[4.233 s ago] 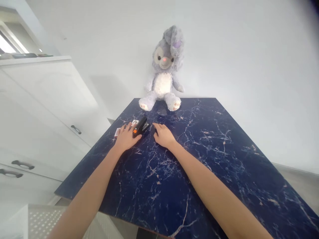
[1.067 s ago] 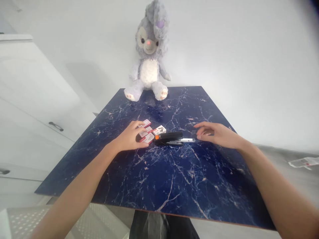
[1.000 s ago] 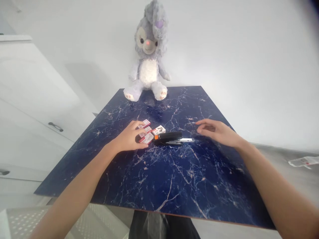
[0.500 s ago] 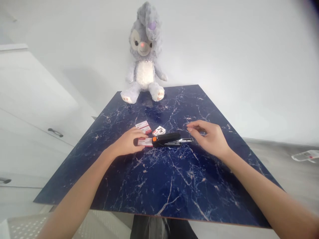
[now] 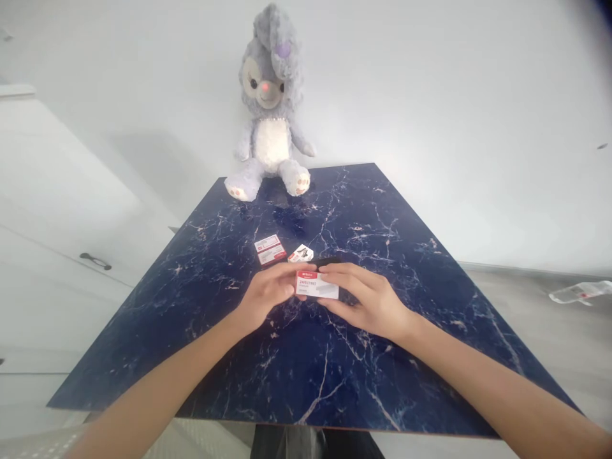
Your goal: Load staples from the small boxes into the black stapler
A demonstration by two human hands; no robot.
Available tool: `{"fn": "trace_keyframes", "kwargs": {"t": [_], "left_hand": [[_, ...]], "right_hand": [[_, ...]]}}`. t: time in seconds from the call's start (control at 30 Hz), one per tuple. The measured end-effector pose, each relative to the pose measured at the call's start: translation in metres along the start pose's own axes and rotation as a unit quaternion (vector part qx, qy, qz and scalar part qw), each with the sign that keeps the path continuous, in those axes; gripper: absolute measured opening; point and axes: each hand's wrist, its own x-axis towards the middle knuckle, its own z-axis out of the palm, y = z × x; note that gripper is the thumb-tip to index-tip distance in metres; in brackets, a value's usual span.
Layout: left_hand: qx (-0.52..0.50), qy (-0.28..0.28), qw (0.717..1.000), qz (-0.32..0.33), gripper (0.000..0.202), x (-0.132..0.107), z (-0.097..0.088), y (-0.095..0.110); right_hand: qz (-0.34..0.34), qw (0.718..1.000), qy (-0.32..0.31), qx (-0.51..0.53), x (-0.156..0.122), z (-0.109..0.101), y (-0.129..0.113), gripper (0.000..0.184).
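Between my two hands is a small white and red staple box (image 5: 317, 286), its printed face turned up toward me. My left hand (image 5: 265, 293) grips its left end, while my right hand (image 5: 368, 296) has its fingers closed on the right end. Just behind the box lies a black stapler (image 5: 327, 261), mostly hidden by my hands. A second white and red box (image 5: 269, 250) rests flat on the table beyond my left hand. Beside it sits a small white box with a dark picture on it (image 5: 301, 254).
A grey plush rabbit (image 5: 271, 140) sits at the far edge of the dark blue marbled table (image 5: 306, 382), against the wall. White cabinets (image 5: 52, 255) stand to the left. On the floor at right lies a clear plastic item (image 5: 581, 292).
My left hand has lifted the staple box from beside the stapler and brought it rightward, nearer to me. My right hand has moved left and taken hold of it too.
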Motion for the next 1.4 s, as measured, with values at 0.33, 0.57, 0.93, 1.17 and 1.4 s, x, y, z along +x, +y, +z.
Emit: {"fn": "trace_keyframes", "kwargs": {"t": [0.33, 0.57, 0.93, 1.17, 1.4], "left_hand": [[0.068, 0.115, 0.986, -0.099, 0.016, 0.009, -0.012, -0.007], [-0.076, 0.203, 0.972, -0.087, 0.014, 0.016, -0.023, -0.001], [-0.092, 0.168, 0.977, -0.099, 0.014, 0.011, -0.023, -0.008], [-0.078, 0.162, 0.977, -0.112, 0.014, 0.01, -0.025, -0.013], [-0.053, 0.173, 0.976, -0.123, 0.017, 0.012, -0.024, -0.01]], "right_hand": [[0.017, 0.999, -0.043, 0.001, -0.003, 0.005, 0.003, 0.053], [0.039, 0.999, -0.028, -0.016, 0.002, -0.004, 0.008, 0.036], [0.074, 0.997, 0.017, -0.028, 0.006, -0.004, -0.002, 0.019], [0.114, 0.99, 0.008, -0.081, 0.006, -0.004, -0.002, 0.015], [0.113, 0.992, 0.022, -0.049, 0.007, -0.001, 0.0, 0.012]]}}
